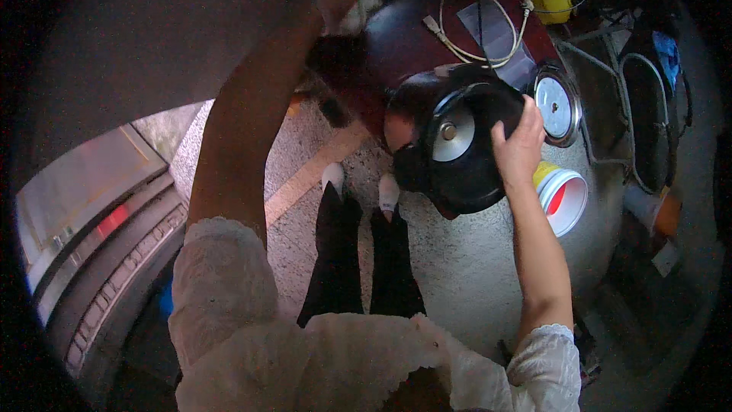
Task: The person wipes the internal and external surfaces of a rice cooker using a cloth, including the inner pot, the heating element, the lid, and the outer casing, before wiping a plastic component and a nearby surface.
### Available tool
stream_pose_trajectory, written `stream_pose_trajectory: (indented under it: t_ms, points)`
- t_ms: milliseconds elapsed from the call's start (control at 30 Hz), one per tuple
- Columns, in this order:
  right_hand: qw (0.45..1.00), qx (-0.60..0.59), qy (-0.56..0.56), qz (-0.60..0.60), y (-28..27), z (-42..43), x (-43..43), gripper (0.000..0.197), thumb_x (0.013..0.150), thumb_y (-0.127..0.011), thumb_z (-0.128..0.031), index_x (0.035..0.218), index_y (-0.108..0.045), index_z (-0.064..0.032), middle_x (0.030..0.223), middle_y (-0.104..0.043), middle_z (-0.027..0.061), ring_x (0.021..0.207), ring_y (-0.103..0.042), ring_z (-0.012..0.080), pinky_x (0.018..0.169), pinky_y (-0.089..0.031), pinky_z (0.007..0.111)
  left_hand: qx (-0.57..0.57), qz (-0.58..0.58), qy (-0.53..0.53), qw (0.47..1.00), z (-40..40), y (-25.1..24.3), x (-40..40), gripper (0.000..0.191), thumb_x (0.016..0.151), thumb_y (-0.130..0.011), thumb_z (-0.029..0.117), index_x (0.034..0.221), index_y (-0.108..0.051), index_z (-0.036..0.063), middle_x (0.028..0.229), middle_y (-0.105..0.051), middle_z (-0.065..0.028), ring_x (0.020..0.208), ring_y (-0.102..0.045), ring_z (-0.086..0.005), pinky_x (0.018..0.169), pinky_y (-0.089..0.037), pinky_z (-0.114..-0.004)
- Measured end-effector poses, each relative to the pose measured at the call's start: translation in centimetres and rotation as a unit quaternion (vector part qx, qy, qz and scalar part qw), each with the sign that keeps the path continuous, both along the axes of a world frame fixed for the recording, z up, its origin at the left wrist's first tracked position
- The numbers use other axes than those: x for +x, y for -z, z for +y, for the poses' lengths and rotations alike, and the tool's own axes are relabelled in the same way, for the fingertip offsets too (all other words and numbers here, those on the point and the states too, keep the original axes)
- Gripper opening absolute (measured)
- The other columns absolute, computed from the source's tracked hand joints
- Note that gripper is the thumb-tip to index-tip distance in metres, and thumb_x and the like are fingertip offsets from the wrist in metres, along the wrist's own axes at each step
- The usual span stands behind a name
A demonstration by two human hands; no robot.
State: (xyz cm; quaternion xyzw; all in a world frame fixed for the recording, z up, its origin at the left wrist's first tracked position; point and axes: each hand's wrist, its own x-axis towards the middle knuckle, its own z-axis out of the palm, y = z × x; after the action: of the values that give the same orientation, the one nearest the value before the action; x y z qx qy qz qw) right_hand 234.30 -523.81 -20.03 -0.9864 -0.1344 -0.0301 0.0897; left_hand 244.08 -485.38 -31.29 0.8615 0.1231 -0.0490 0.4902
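A dark rice cooker body [469, 183] is tilted over the front edge of a dark red surface. Its round metal heating plate [453, 136] shows inside, with no inner pot over it. My right hand [519, 146] grips the cooker's right rim, thumb inside and fingers over the edge. Beside that hand is a round lid-like part [553, 104] with a pale metal disc. My left hand [343, 0] is raised in shadow at the top, by a whitish cloth-like thing [361, 11]; whether it holds this is too dark to tell.
A white power cord [443, 31] lies looped on the dark red surface [412, 28], over a clear plastic sheet [477, 23]. An open white and yellow bucket [572, 197] is by my right forearm. Metal frames [626, 109] stand at right, steps [126, 234] at left.
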Motion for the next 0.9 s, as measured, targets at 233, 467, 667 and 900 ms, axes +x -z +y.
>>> stream_pose_trajectory:
  t_ms: [233,467,667,900]
  points:
    - [0.999,-0.033,0.025,0.002,-1.1,3.0,-0.4,0.068,0.068,-0.067,-0.024,0.127,-0.037,-0.0123,0.119,-0.043,0.014,0.106,-0.045,0.0365,0.082,-0.047,0.042,-0.197,-0.018,0.163,0.967,-5.3,-13.5,4.0,0.035,0.077,-0.063,0.018,0.108,-0.055,0.0028,0.089,-0.059,-0.013,0.078,-0.059,-0.0226,0.068,-0.05,-0.035]
    - [0.996,-0.068,0.055,-0.011,-3.0,5.0,-1.0,0.078,0.066,-0.069,-0.034,0.131,-0.034,-0.0069,0.132,-0.034,0.0209,0.122,-0.032,0.0401,0.1,-0.029,0.049,-0.293,0.101,-0.051,0.949,-9.1,-20.2,-0.9,0.024,0.077,-0.058,0.014,0.097,-0.055,0.0023,0.078,-0.058,-0.0078,0.062,-0.059,-0.0192,0.058,-0.051,-0.033]
    - [0.82,0.557,-0.032,0.126,-6.5,16.8,-0.6,0.083,0.07,-0.068,-0.02,0.137,-0.021,-0.0024,0.136,-0.028,0.0213,0.127,-0.027,0.0329,0.105,-0.023,0.041,-0.522,0.21,-0.024,0.826,-10.2,-22.5,-4.5,0.033,0.084,-0.055,0.037,0.098,-0.055,0.0072,0.09,-0.059,-0.0068,0.08,-0.057,-0.0194,0.077,-0.048,-0.038]
    - [0.492,0.818,0.155,0.254,-6.9,21.3,-1.9,0.061,0.073,-0.064,-0.007,0.126,-0.034,-0.0053,0.114,-0.051,0.011,0.099,-0.053,0.0212,0.083,-0.046,0.033,-0.325,0.026,0.164,0.931,-3.1,-20.6,-9.6,0.039,0.086,-0.055,0.026,0.117,-0.047,0.0034,0.111,-0.055,-0.012,0.097,-0.055,-0.0209,0.086,-0.044,-0.033]
